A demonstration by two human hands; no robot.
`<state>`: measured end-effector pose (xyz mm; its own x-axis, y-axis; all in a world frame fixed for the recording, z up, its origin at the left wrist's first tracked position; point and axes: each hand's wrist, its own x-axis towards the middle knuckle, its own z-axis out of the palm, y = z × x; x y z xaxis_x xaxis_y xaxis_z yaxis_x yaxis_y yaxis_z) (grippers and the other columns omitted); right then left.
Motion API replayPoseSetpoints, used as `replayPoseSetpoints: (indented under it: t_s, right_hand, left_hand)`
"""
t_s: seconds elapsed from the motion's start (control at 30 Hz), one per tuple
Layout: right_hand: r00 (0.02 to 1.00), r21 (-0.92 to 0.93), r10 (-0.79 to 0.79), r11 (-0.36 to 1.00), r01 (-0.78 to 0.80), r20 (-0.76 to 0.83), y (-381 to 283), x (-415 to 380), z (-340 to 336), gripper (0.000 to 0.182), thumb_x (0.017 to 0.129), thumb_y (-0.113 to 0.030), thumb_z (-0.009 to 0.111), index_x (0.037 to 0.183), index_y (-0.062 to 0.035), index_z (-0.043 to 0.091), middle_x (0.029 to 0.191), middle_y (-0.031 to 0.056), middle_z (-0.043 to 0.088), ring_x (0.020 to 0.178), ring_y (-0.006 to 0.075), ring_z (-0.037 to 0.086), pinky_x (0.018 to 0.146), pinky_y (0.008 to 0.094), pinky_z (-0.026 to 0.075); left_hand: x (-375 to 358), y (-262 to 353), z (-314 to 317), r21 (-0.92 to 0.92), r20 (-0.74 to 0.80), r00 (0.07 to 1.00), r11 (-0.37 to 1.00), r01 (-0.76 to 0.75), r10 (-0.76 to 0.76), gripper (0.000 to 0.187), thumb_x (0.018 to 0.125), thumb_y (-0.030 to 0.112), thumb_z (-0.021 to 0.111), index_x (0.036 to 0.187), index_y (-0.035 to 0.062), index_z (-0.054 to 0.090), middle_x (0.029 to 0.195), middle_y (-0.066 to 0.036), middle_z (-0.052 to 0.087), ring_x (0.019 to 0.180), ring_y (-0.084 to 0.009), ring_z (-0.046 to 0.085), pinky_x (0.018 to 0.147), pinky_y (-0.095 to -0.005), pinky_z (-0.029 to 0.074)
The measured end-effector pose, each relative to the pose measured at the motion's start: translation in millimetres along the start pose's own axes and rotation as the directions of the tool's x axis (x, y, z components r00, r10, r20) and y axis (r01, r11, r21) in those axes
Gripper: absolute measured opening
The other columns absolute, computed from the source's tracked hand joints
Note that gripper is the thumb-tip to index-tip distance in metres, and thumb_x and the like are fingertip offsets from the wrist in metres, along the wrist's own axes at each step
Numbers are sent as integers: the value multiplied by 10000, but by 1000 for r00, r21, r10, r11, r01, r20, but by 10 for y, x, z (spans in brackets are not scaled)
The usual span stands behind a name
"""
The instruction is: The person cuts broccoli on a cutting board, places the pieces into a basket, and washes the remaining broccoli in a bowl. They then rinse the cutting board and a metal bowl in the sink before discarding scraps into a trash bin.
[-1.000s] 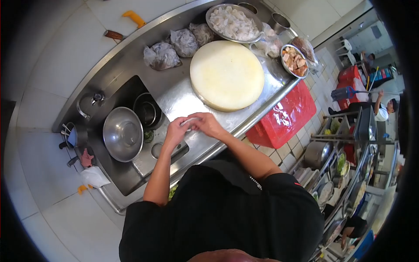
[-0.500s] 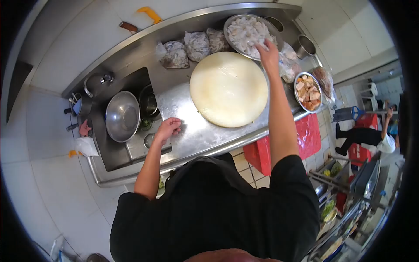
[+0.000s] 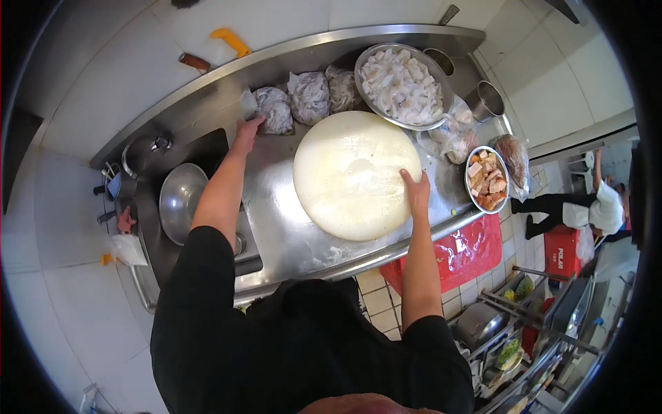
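A large round pale board (image 3: 355,176) lies on the steel counter (image 3: 272,200). My right hand (image 3: 416,190) rests at the board's right edge, thumb on its top and fingers along the side. My left hand (image 3: 248,132) is stretched out beside the leftmost clear bag of pale food (image 3: 274,110), its fingers close to the bag; whether they touch it I cannot tell. Behind the board stands a steel bowl (image 3: 447,90) heaped with pale strips (image 3: 402,84). Two more filled bags (image 3: 308,96) sit between that bowl and the left bag.
On the left, a sink (image 3: 215,148) holds a steel bowl (image 3: 181,200). At the right are a bowl of cut meat (image 3: 487,181), bagged food (image 3: 512,160) and a metal pot (image 3: 485,101). A red bin (image 3: 463,254) stands below the counter. Another person (image 3: 593,207) is farther right.
My left hand has moved from the counter's front up to the bags. My right hand has left the bowl of strips and come down to the board's right edge.
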<state>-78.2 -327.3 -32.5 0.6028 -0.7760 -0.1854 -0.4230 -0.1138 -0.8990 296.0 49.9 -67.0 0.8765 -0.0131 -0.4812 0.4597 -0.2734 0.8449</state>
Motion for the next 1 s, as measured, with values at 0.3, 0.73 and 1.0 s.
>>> replayPoseSetpoints:
  t_s: [0.3,0.73,1.0]
  right_hand:
    - [998,-42,49,998,-51,-38,-147,-54,23,586,814,-337,810,1190,75,631,1070,214,709,968,304,674,898,387,506]
    - [997,-28,71,997,-71,-1,-153,-40,18,577,835,-328,794,1191,92,622,1071,207,706,960,279,672,883,376,510]
    - [987,115,93,987,-108,130,-80,-45,-28,567,912,-322,726,1297,61,564,1167,158,671,988,244,650,874,353,516]
  left_hand:
    - [725,-92,488,-395,-117,992,914,-94,51,461,727,164,807,1138,-1,683,1109,-131,691,968,-259,651,847,-371,509]
    - [-543,1378,613,-493,19,928,811,-315,372,282,757,44,699,1032,-16,681,936,-88,698,778,-210,673,725,-347,552]
    - [-206,940,1121,35,253,899,925,-379,359,413,852,321,781,1144,50,671,1119,-74,672,961,-194,613,825,-324,482]
